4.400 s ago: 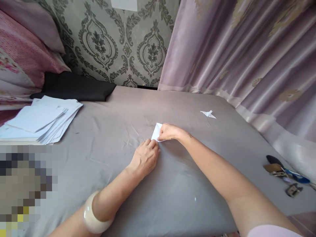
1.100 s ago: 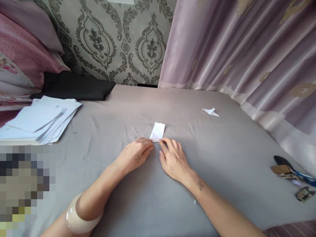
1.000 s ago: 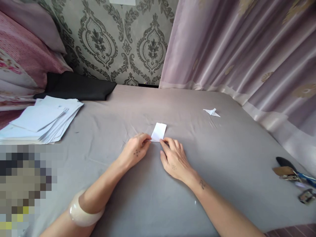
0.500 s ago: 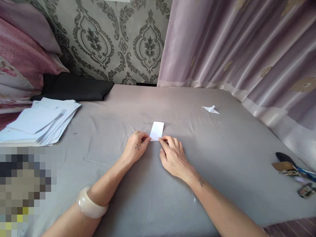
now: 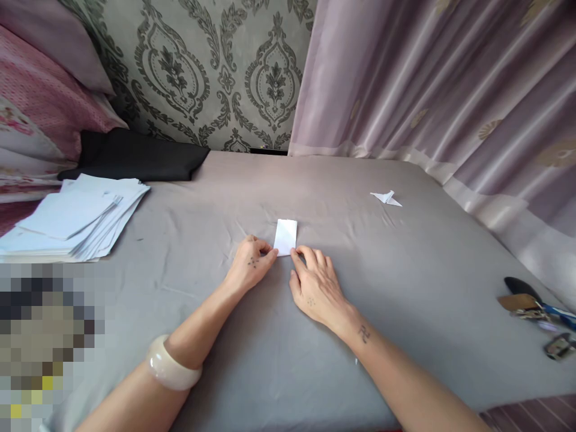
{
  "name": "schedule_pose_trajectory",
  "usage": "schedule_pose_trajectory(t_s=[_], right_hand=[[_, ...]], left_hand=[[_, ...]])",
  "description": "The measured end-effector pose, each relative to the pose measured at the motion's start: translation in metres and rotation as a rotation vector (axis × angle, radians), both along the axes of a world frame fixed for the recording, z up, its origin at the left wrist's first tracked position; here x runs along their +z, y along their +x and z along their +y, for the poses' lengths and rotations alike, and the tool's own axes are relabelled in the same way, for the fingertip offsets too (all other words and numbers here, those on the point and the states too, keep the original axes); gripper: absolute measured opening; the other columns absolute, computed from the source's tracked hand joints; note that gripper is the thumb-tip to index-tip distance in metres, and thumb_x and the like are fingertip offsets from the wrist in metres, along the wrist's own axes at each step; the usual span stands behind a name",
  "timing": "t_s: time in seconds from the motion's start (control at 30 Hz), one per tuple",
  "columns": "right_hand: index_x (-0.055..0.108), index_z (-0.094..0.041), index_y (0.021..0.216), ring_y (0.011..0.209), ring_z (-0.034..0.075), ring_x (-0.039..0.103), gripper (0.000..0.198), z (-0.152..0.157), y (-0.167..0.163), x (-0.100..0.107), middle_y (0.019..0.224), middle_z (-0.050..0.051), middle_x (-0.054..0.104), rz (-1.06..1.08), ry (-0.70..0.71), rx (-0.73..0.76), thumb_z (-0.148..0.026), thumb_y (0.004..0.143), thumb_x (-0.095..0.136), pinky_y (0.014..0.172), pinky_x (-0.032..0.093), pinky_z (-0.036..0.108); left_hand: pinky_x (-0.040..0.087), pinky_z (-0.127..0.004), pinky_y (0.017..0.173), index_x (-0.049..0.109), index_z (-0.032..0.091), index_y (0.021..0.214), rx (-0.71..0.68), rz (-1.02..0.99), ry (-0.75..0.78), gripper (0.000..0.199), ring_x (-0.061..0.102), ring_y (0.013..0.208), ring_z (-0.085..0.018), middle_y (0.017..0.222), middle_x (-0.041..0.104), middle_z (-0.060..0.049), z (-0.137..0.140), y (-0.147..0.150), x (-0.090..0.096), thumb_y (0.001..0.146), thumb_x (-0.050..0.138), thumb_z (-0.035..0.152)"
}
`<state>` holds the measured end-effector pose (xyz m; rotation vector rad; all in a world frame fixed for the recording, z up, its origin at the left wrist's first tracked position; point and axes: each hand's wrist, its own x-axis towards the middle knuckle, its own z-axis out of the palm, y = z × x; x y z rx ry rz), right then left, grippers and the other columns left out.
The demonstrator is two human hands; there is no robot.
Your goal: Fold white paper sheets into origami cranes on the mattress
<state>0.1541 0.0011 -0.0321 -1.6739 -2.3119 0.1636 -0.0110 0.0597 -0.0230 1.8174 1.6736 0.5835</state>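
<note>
A small folded piece of white paper (image 5: 286, 235) lies on the grey cloth in front of me, its short near edge toward me. My left hand (image 5: 252, 263) is closed at the near left corner, thumb and index finger pinched on the paper. At the near right corner, my right hand (image 5: 315, 279) presses with its index fingertip. The thumb of that hand stays apart from the index finger, and the other fingers stretch forward over the cloth. Farther off to the right rests a folded paper bird (image 5: 386, 198).
A stack of white paper sheets (image 5: 76, 219) lies on the left, with a folded black cloth (image 5: 139, 156) behind it. Keys with a brown tag (image 5: 519, 302) are at the right. A purple curtain (image 5: 382, 78) hangs along the far right side.
The paper has turned slightly, so that its sides stand straighter. Both hands keep their places at its near corners. The whole view has shifted a little.
</note>
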Motion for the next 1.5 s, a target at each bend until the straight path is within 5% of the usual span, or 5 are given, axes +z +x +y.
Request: schedule_pose_trajectory(t_s=[0.63,0.97,1.27,1.5], right_hand=[[0.050,-0.010,0.133,0.104,0.025,0.050,0.046,0.004,-0.003,0.001,0.121,0.014,0.056,-0.030,0.031,0.089,-0.007,0.089,0.038,0.089,0.045,0.039],[0.051,-0.011,0.134,0.097,0.026,0.049,0.045,0.001,-0.013,-0.001,0.110,0.014,0.058,-0.011,0.017,0.002,-0.013,0.089,0.042,0.085,0.045,0.041],[0.052,-0.014,0.136,0.096,0.027,0.047,0.045,-0.001,-0.024,0.006,0.109,0.015,0.056,-0.109,0.023,0.003,-0.023,0.092,0.043,0.083,0.040,0.042],[0.052,-0.022,0.137,0.091,0.027,0.046,0.046,-0.001,-0.035,0.011,0.097,0.012,0.054,-0.143,0.005,0.024,-0.029,0.093,0.042,0.083,0.039,0.043]], left_hand=[[0.047,-0.032,0.076,0.069,0.016,0.072,-0.024,0.009,0.082,0.014,0.058,0.078,-0.018,0.083,0.058,-0.005,0.004,-0.003,-0.018,0.079,0.064,0.027],[0.047,-0.031,0.075,0.070,0.015,0.071,-0.036,-0.012,0.092,0.014,0.057,0.077,-0.018,0.082,0.058,-0.005,0.003,-0.006,-0.016,0.078,0.063,0.024],[0.045,-0.028,0.066,0.069,0.015,0.072,0.251,-0.158,0.021,0.028,0.057,0.072,-0.017,0.079,0.061,-0.004,0.007,-0.015,-0.009,0.080,0.058,0.039],[0.044,-0.028,0.069,0.069,0.015,0.073,0.248,-0.152,0.013,0.027,0.057,0.073,-0.016,0.082,0.061,-0.004,0.009,-0.014,-0.009,0.080,0.058,0.039]])
